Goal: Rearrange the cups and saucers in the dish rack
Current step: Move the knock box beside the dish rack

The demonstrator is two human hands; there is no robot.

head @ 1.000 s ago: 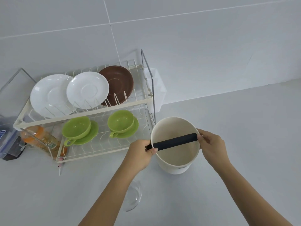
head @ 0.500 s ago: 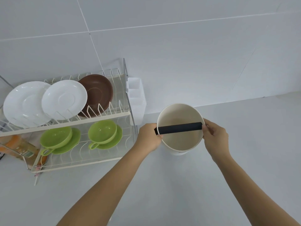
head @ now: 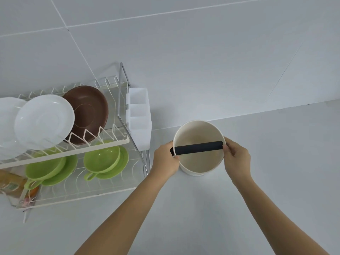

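Dish rack [head: 103, 142] beside bucket [head: 198, 162]; both hands grip bucket: left hand [head: 165, 159], right hand [head: 236, 159].

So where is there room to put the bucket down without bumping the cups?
Bare counter lies right of the cream bucket, up to the wall, and in front, around the forearms. It is crowded left: the dish rack holds saucers above and green cups below, and its white cutlery holder stands near the left hand.
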